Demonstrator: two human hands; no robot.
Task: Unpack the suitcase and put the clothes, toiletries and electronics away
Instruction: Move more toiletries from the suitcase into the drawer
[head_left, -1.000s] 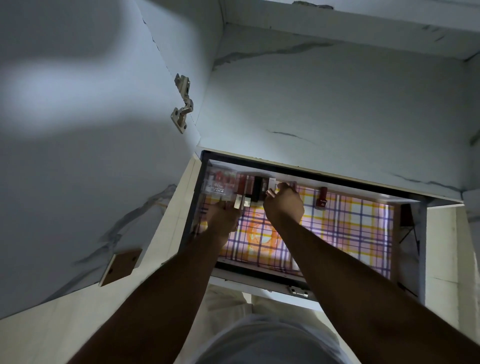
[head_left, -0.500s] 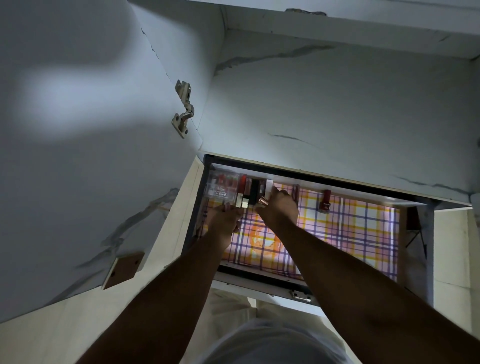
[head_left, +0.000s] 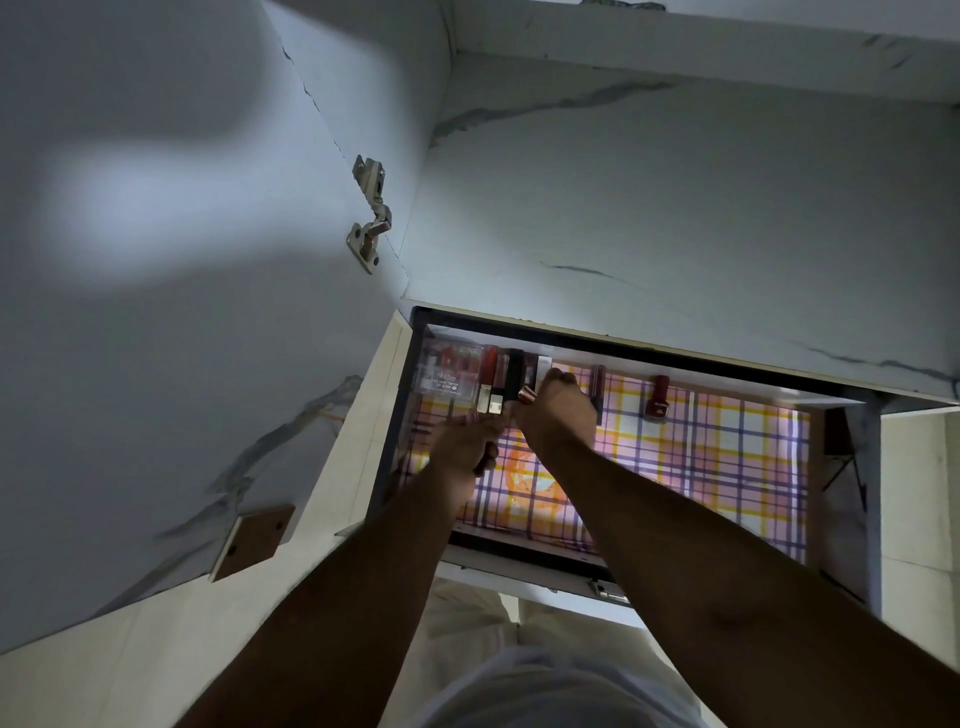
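right hand (head_left: 558, 415) pinches a rose-gold lipstick (head_left: 525, 396) just beside the row of lipsticks (head_left: 498, 382) at the drawer (head_left: 675, 564) back-left, its long axis running front to back like theirs. left hand (head_left: 465, 441) grips more tubes just below. since a second ago the right hand has shifted left toward the row.

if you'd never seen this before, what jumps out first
The bright pink, yellow and purple plaid liner glowing in the open drawer, low in the dim grey marbled cupboard. Both hands work at its far left corner: the right hand pinches a copper-capped tube beside a row of red lipsticks, and the left hand grips more.
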